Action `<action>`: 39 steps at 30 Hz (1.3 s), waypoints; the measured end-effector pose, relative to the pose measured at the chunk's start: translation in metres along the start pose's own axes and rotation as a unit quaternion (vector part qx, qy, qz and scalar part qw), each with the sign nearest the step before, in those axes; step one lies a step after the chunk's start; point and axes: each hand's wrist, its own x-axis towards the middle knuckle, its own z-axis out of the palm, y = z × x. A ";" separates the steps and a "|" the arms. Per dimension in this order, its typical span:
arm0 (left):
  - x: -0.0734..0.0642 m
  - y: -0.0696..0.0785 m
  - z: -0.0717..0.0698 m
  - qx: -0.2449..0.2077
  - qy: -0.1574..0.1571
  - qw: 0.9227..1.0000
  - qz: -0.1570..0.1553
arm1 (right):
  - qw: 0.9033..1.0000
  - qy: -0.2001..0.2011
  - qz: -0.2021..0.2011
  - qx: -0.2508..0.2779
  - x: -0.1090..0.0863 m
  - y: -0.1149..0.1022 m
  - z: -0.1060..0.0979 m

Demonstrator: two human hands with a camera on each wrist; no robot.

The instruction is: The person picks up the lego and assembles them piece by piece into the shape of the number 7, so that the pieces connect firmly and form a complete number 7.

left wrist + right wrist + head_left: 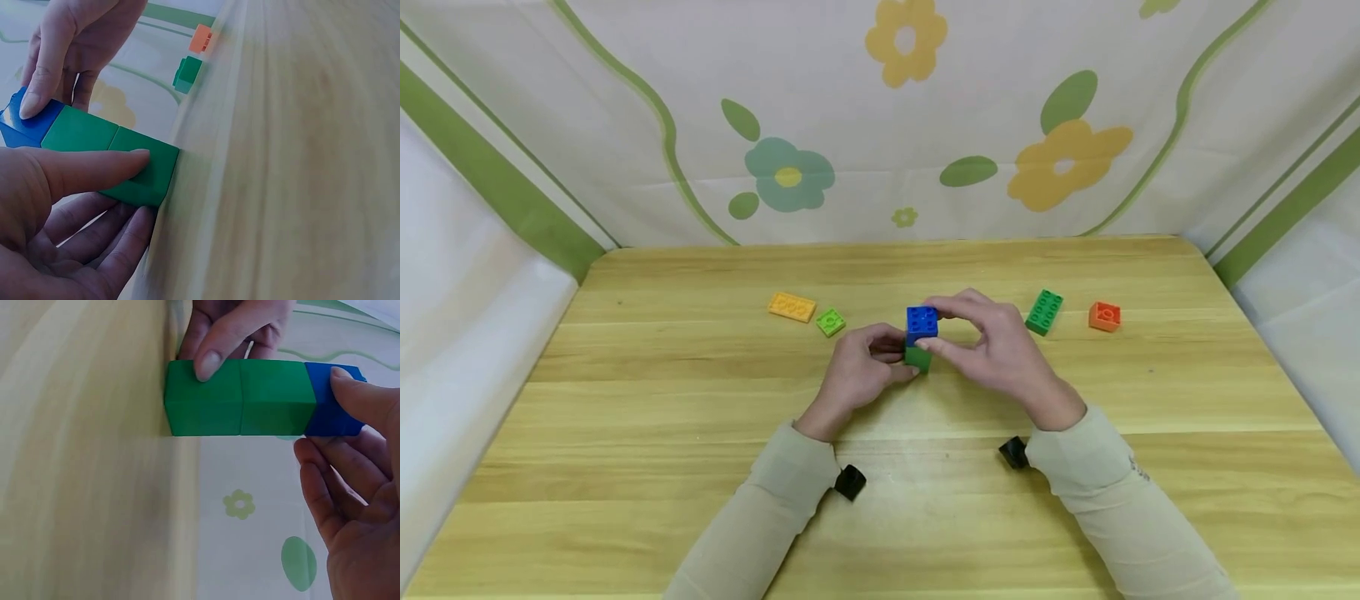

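A small tower stands on the wooden table, made of two green bricks with a blue brick [922, 323] on top. My left hand [859, 373] pinches the lower green brick [203, 406] between thumb and fingers, close to the tabletop. Above it, the upper green brick [278, 400] meets the blue one along a straight seam. My right hand [1000, 348] grips the blue brick from the right, its thumb on the near side and fingers behind. Studs show on the blue brick's top in the head view.
Left of the tower lie a yellow-orange brick [792, 307] and a small lime brick [831, 322]. To the right are a studded green brick [1045, 312] and an orange-red brick [1105, 316]. A flowered cloth [865, 117] hangs behind the table [647, 375].
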 end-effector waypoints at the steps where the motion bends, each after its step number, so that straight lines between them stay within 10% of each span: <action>1: 0.000 0.000 0.000 0.000 0.000 1.000 0.002 | 1.000 0.001 0.000 -0.002 0.000 0.000 0.000; 22: 0.000 0.002 0.000 -0.005 -0.001 1.000 0.007 | 0.995 -0.064 0.009 -0.076 0.006 -0.013 -0.008; 39: -0.001 0.002 -0.001 -0.006 -0.005 1.000 0.003 | 0.995 -0.051 0.041 0.078 0.010 -0.010 -0.009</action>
